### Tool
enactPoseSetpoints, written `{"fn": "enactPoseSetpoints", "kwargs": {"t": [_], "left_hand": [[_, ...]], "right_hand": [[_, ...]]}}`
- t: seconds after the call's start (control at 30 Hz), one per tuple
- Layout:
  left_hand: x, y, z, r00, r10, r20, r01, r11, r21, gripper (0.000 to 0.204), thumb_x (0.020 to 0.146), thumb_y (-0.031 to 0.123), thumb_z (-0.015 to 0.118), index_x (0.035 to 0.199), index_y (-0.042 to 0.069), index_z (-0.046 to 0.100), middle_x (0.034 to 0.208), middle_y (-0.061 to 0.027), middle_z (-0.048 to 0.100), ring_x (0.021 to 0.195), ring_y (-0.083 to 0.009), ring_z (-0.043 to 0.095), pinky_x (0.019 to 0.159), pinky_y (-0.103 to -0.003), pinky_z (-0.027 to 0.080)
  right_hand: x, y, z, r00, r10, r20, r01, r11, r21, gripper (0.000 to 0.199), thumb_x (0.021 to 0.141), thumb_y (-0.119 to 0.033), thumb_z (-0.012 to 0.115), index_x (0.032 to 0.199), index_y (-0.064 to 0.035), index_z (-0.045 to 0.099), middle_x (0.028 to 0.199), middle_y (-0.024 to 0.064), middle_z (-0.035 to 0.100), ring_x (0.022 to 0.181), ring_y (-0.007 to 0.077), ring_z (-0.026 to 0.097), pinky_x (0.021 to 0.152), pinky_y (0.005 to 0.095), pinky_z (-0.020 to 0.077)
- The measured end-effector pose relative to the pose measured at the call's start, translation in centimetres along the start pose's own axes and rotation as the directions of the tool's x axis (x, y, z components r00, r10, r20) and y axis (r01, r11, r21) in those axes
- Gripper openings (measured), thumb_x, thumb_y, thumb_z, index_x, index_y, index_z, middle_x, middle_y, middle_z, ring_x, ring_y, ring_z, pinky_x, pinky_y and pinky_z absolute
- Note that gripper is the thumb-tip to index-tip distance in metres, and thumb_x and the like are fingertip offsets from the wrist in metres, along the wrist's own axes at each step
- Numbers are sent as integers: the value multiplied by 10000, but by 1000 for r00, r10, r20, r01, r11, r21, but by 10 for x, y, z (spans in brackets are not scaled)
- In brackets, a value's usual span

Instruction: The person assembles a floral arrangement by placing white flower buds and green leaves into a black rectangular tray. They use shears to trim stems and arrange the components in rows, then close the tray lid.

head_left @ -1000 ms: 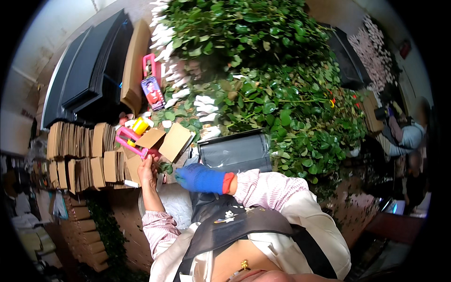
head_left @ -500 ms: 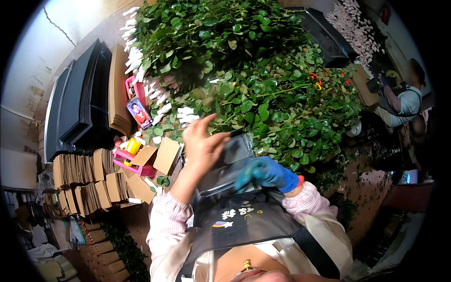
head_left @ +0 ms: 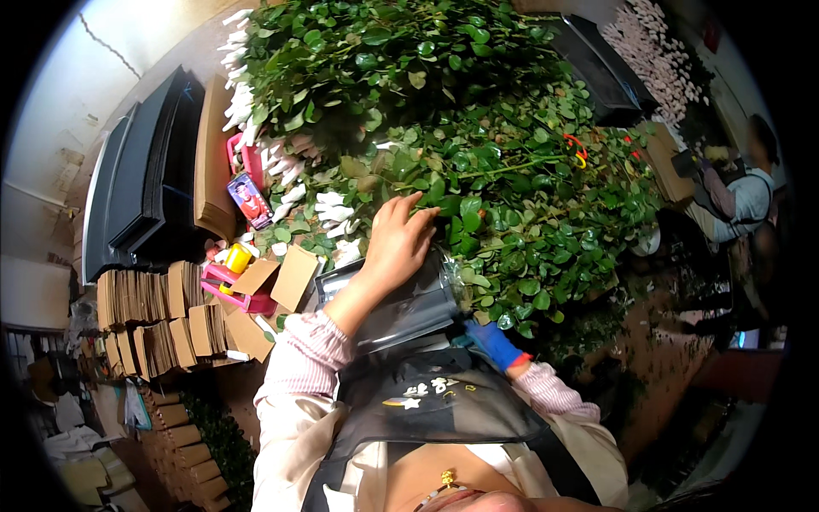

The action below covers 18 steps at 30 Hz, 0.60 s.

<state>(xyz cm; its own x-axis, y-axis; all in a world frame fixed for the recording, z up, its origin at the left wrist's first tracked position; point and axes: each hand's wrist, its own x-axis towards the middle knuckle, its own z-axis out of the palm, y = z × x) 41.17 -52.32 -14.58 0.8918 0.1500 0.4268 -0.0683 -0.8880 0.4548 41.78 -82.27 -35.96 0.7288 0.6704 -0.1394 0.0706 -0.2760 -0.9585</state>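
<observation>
My left hand (head_left: 399, 243) is bare, its fingers stretched out at the near edge of a big heap of green leafy stems (head_left: 529, 222). No object shows in it. Below its wrist lies a dark, shiny tray-like panel (head_left: 409, 316), close in front of my black apron (head_left: 452, 392). My right hand (head_left: 496, 343) wears a blue glove and is low beside the panel's right end; its fingers are partly hidden, so its hold cannot be made out. White-wrapped flower heads (head_left: 334, 212) stick out along the heap's left side.
Stacked cardboard pieces (head_left: 136, 299), a pink holder (head_left: 247, 299) and a yellow roll (head_left: 238, 257) are at left. A phone (head_left: 249, 200) leans near tall dark panels (head_left: 145, 179) and a brown cardboard sheet (head_left: 213, 162). Another person (head_left: 746, 200) works at far right.
My left hand has moved right and onto the edge of the leaves. My gloved right hand has dropped down and to the right, off the dark panel's middle.
</observation>
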Motion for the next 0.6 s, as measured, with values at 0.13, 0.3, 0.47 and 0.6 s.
{"fn": "enactPoseSetpoints", "kwargs": {"t": [0.13, 0.3, 0.47, 0.6], "left_hand": [[-29, 11, -44, 991, -107, -85, 93, 985, -147, 311, 932, 77, 712, 1242, 57, 708, 1331, -168, 647, 1234, -384, 576, 1053, -465, 469], [-94, 9, -72, 921, -282, -269, 203, 936, -287, 238, 936, 26, 716, 1173, 36, 728, 1092, -135, 748, 1005, -330, 699, 891, -407, 543], [-190, -11, -73, 610, -682, -404, 453, 718, -528, 166, 988, 45, 667, 1132, 8, 742, 1081, -104, 756, 1010, -218, 710, 915, -345, 541], [-254, -38, -39, 393, -877, -274, 451, 444, -774, 218, 1082, 148, 598, 1254, 50, 690, 1130, -49, 742, 1022, -129, 664, 896, -285, 522]], "right_hand": [[49, 8, 9, 991, -122, -61, 91, 924, -371, 368, 1025, -362, 652, 1187, -34, 692, 1111, 150, 768, 980, 327, 753, 935, 461, 582], [6, -11, -20, 967, -245, 68, 236, 768, -595, 377, 978, -379, 683, 1168, -55, 712, 1118, 165, 764, 975, 366, 740, 947, 498, 562], [-4, -175, -42, 775, 473, 419, 161, 493, -855, 403, 943, -419, 705, 1177, -93, 740, 1151, 213, 741, 1002, 384, 720, 930, 495, 561], [1, -270, 20, 675, -421, 607, 621, 768, -158, 323, 990, -347, 672, 1180, -100, 756, 1148, 120, 757, 1034, 358, 723, 952, 453, 568]]}}
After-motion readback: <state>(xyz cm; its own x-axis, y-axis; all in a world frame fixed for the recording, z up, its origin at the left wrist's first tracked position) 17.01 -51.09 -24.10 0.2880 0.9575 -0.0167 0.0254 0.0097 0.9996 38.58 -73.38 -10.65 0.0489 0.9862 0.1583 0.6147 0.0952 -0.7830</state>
